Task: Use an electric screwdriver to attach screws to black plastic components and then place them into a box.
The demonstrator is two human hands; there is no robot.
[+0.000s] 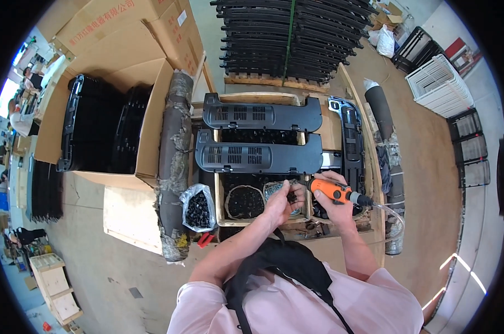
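My right hand [339,212] grips an orange power screwdriver [331,190] with a black end and a clear coiled cable trailing to the right. My left hand [277,208] is cupped palm up beside it, fingers curled around a few small black pieces [292,197]. Just beyond my hands lies a black slotted plastic panel [230,157], with a similar panel [285,114] behind it. Under my left hand, a wooden compartment box [221,195] holds a bag of small black parts [245,202] and a second bag partly hidden by the hand.
A clear bag of black clips [198,211] and a red-handled tool [206,239] lie left of the box. Worn padded rolls [174,150] flank the bench. An open carton [157,117] of black panels stands left; stacked black parts [257,44] sit on a pallet behind.
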